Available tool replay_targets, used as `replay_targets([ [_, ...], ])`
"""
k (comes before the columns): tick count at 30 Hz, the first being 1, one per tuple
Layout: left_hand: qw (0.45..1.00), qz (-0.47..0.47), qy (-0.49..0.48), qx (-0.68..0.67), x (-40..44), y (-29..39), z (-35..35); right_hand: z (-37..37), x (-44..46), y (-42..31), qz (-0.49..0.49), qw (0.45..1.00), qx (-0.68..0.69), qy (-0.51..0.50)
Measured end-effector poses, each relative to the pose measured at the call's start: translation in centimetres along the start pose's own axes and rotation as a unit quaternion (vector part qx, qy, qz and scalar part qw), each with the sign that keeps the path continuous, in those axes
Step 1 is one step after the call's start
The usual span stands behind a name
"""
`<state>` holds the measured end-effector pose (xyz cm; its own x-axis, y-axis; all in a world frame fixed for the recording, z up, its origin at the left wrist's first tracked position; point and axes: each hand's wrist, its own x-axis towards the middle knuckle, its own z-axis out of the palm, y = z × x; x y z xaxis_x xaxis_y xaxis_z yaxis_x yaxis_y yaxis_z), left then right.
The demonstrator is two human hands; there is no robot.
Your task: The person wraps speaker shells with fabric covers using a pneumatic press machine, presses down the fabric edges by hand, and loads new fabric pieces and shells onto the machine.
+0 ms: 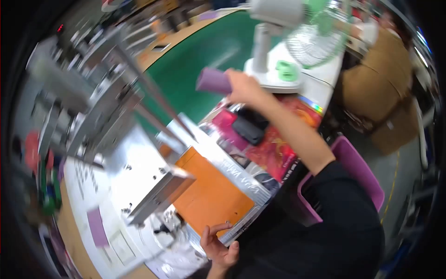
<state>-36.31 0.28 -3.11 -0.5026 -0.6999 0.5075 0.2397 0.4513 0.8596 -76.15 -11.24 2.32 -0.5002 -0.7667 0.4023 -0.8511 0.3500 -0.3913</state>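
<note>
My right hand (244, 87) reaches out over the edge of the green surface (204, 60), fingers closed on a purple tube-like piece (214, 81). Motion blur hides whether that piece is a solid tube or a curved sheet. Low in the view, my left hand (219, 248) holds nothing, its fingers apart and bent beside the near corner of an orange plate (211, 188). This flat plate lies at the foot of a metal press-like machine (153, 195). A black object (248, 125) rests on a red patterned sheet (278, 151) below my right forearm.
A white fan (309, 44) stands beyond my right hand. The machine's rods and arms (148, 83) rise at left. A flat purple piece (96, 227) lies on the white table (83, 195). A pink bin (355, 172) is at right; a person in brown (381, 74) sits behind it.
</note>
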Motion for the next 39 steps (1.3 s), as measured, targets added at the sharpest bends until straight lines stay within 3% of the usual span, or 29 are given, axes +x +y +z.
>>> replay_targets([
  [2, 0.997, 0.058, 0.035, 0.044, -1.1, 0.1, -1.4, 5.3, 8.0, 2.9, 0.02, 0.989, -0.12, -0.082],
  [3, 0.992, 0.081, 0.025, 0.092, -2.2, 0.3, -3.1, 6.1, 10.0, 2.6, 0.03, 0.983, -0.114, -0.138],
  [5, 0.97, 0.132, 0.074, 0.192, -2.4, 0.4, -6.1, 11.2, 13.4, 5.4, 0.036, 0.983, -0.151, -0.093],
  [6, 0.954, 0.131, 0.12, 0.239, -3.7, 1.4, -7.4, 11.3, 13.3, 4.9, 0.047, 0.976, -0.176, -0.124],
  [8, 0.914, 0.092, 0.306, 0.252, -5.2, 2.3, -10.1, 12.4, 14.5, 6.3, 0.066, 0.973, -0.185, -0.122],
  [10, 0.856, -0.011, 0.357, 0.374, -6.7, 2.9, -15.5, 10.9, 14.2, 5.0, 0.043, 0.955, -0.255, -0.147],
  [12, 0.798, -0.089, 0.38, 0.46, -6.7, 2.1, -23.9, 9.4, 12.2, 4.2, -0.059, 0.968, -0.243, -0.034],
  [14, 0.8, -0.136, 0.442, 0.381, -5.0, 1.5, -34.0, 7.2, 9.8, 3.6, -0.123, 0.98, -0.155, -0.008],
  [15, 0.755, -0.18, 0.425, 0.466, -3.7, 1.3, -38.7, 5.6, 7.4, 2.5, -0.147, 0.981, -0.125, 0.003],
  [16, 0.747, -0.215, 0.423, 0.465, -2.6, 0.1, -43.0, 3.9, 5.0, 1.9, -0.151, 0.985, -0.083, -0.01],
  [17, 0.672, -0.279, 0.387, 0.567, -0.7, -0.5, -45.2, 2.6, 2.6, 1.6, -0.137, 0.989, -0.061, -0.011],
  [19, 0.641, -0.237, 0.265, 0.681, 1.2, -4.0, -50.4, -0.1, -2.2, 1.1, -0.143, 0.989, -0.026, -0.025],
  [21, 0.624, -0.357, 0.227, 0.657, 5.8, -4.6, -51.3, -1.7, -7.6, 2.5, -0.076, 0.994, 0.064, -0.042],
  [22, 0.593, -0.408, 0.23, 0.655, 6.8, -6.2, -54.0, -2.6, -10.3, 1.8, 0.003, 0.998, 0.047, -0.045],
  [23, 0.586, -0.462, 0.237, 0.622, 8.0, -7.3, -56.4, -4.0, -12.5, 2.4, -0.097, 0.993, -0.063, -0.035],
  [24, 0.584, -0.482, 0.266, 0.597, 9.0, -8.5, -58.6, -3.7, -15.2, 5.0, -0.005, 0.999, 0.035, -0.013],
  [25, 0.613, -0.495, 0.271, 0.553, 9.3, -10.9, -62.4, -4.9, -16.6, 3.4, 0.059, 0.997, 0.035, -0.039],
  [26, 0.609, -0.507, 0.285, 0.54, 10.2, -12.1, -63.4, -6.8, -18.2, 1.6, 0.124, 0.989, 0.032, -0.072],
  [28, 0.549, -0.542, 0.263, 0.58, 13.6, -10.3, -60.0, -7.9, -22.4, 8.4, 0.12, 0.986, -0.113, -0.02],
  [30, 0.547, -0.541, 0.248, 0.589, 15.6, -10.5, -59.9, -10.0, -23.8, 6.6, 0.174, 0.982, -0.065, -0.032],
  [31, 0.546, -0.542, 0.238, 0.592, 16.4, -11.1, -59.7, -10.5, -24.3, 4.3, 0.152, 0.983, -0.106, 0.007],
  [34, 0.518, -0.541, 0.174, 0.64, 18.2, -13.1, -58.2, -13.7, -26.5, 4.5, 0.114, 0.969, -0.216, -0.027],
  [39, 0.582, -0.467, 0.146, 0.649, 19.6, -14.7, -53.7, -14.7, -26.9, -0.2, 0.084, 0.97, -0.229, 0.023],
])
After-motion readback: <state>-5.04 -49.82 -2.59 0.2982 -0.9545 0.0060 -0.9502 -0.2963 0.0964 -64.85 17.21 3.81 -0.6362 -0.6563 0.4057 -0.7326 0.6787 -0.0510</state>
